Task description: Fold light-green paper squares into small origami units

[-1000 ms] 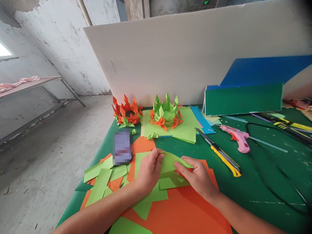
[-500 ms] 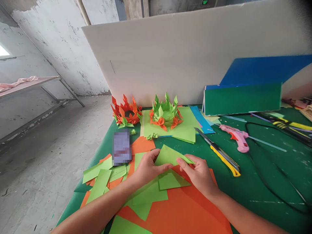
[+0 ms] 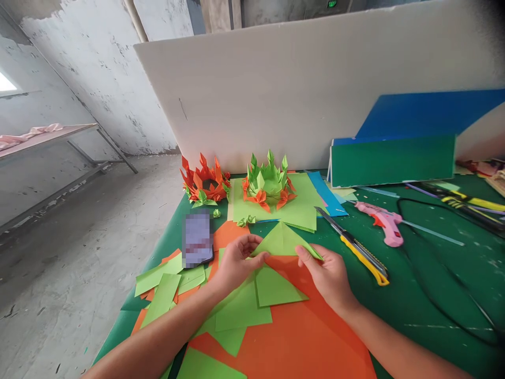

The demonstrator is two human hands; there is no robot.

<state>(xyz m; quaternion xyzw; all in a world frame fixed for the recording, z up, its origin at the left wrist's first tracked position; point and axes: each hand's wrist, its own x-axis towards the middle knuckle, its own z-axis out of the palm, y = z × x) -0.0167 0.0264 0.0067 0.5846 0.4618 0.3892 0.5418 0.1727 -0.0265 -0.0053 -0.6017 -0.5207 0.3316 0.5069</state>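
Between my hands is a green paper triangle [image 3: 281,241], folded, its point facing away from me and a crease running down its middle. My left hand [image 3: 242,263] pinches the left corner between thumb and fingers. At the right corner my right hand [image 3: 324,271] grips the same paper, thumb on top. Just below lies another folded green triangle [image 3: 278,288], resting on green sheets [image 3: 244,310] and a large orange sheet [image 3: 307,337]. Farther back stand an orange paper crown [image 3: 205,181] and a green paper crown [image 3: 268,179] with orange flowers at its base.
A phone [image 3: 197,239] lies left of my hands beside loose green strips [image 3: 158,276]. To the right are a yellow utility knife [image 3: 355,250] and a pink glue gun [image 3: 384,223] with its black cord [image 3: 424,295]. A white board [image 3: 256,100] stands behind the green table [image 3: 442,263].
Both hands have moved slightly away from me with the green paper. It was tilted before and now shows as a level, symmetrical triangle with its point at the far side.
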